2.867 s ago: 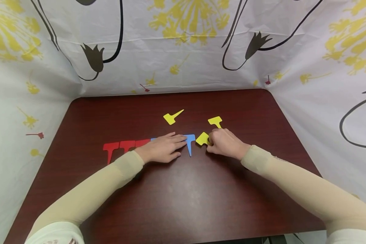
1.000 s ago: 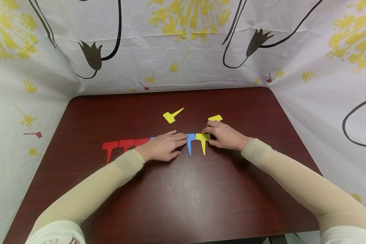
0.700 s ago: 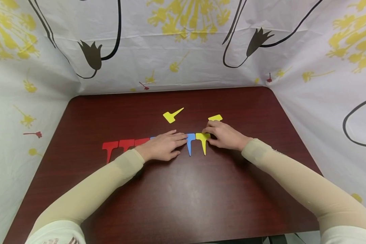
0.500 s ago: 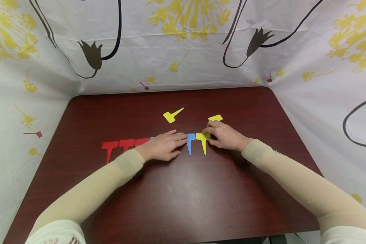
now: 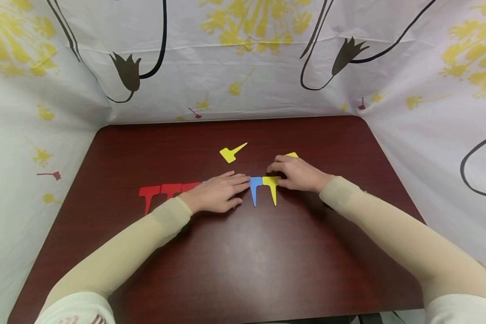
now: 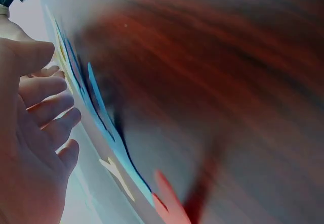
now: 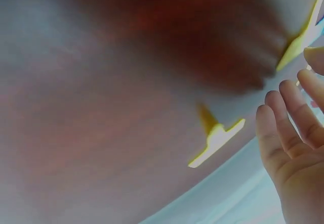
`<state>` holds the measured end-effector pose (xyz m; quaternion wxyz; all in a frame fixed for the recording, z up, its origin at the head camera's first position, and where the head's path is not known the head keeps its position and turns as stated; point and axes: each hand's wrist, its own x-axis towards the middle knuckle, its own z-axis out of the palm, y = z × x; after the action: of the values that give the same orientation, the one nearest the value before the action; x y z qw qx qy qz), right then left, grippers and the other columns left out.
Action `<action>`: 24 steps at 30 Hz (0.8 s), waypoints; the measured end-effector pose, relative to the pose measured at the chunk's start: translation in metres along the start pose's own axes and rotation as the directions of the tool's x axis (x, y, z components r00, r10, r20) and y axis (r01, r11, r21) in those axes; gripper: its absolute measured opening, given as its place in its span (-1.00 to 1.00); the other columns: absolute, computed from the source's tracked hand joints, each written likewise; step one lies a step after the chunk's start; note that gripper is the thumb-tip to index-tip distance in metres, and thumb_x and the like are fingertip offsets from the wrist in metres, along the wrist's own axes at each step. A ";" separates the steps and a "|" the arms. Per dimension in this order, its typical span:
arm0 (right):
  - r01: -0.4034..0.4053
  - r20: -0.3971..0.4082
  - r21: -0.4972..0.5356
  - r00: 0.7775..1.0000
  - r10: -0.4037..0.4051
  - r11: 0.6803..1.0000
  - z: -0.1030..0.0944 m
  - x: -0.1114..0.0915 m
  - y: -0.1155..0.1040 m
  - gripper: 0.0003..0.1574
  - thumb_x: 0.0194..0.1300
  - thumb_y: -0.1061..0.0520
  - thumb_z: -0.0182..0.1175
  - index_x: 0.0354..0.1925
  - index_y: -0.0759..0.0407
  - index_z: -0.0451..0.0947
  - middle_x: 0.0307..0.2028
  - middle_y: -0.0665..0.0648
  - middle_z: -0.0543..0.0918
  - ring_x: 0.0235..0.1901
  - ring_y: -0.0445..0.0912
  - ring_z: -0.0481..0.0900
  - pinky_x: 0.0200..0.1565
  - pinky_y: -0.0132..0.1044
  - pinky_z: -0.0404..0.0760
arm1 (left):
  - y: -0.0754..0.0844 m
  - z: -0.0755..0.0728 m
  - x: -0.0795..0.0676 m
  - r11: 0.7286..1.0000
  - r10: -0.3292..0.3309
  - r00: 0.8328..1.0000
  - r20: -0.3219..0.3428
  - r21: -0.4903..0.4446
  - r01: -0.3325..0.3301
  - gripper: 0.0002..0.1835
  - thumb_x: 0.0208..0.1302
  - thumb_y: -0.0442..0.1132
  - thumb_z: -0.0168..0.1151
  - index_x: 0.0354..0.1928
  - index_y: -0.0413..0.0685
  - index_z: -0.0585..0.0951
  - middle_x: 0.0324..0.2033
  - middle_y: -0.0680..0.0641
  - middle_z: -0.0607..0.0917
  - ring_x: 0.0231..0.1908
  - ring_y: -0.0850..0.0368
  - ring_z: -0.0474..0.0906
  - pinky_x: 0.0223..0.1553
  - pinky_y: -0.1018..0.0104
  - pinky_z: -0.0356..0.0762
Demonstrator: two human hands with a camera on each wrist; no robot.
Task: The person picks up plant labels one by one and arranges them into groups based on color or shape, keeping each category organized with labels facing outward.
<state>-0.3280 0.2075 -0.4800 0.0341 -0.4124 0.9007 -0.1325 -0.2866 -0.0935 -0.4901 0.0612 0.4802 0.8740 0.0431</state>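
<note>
T-shaped plastic plant labels lie flat in a row across the table. Three red labels [image 5: 149,192] are at the left, partly behind the left arm. Blue ones follow, partly covered by my left hand [image 5: 215,194], which rests over them with straight fingers; its fingertips reach the last blue label [image 5: 255,183]. To the right of that sits a yellow label [image 5: 272,182], its stem pointing toward me. My right hand [image 5: 301,174] hovers at its right end with loosely bent fingers and grips nothing. Behind that hand, another yellow label [image 7: 216,139] is mostly hidden in the head view.
One more yellow label [image 5: 229,155] lies farther back, stem pointing right and away. The dark red-brown table [image 5: 243,261] is bordered by a white patterned cloth [image 5: 178,85] at the back and sides.
The right hand has turned the yellow label stem-down, set it beside the blue one, then let go and lifted slightly away from me. The left hand has stayed in place.
</note>
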 end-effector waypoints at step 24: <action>-0.092 0.007 -0.156 0.996 0.094 0.984 -0.007 0.116 0.011 -0.53 0.35 0.15 0.27 0.21 0.16 0.58 -0.01 0.14 0.55 -0.07 0.01 0.57 -0.03 -0.12 0.61 | -0.026 -0.001 -0.066 0.975 -0.172 0.984 -0.049 -0.153 0.163 -0.29 0.38 0.03 0.25 0.49 -0.03 0.35 0.49 -0.06 0.28 0.49 0.04 0.14 0.48 0.05 0.03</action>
<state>-0.4134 0.1289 -0.4706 0.0143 -0.3723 0.9262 -0.0573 -0.2735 -0.1627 -0.4883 0.0728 0.3973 0.9072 0.1174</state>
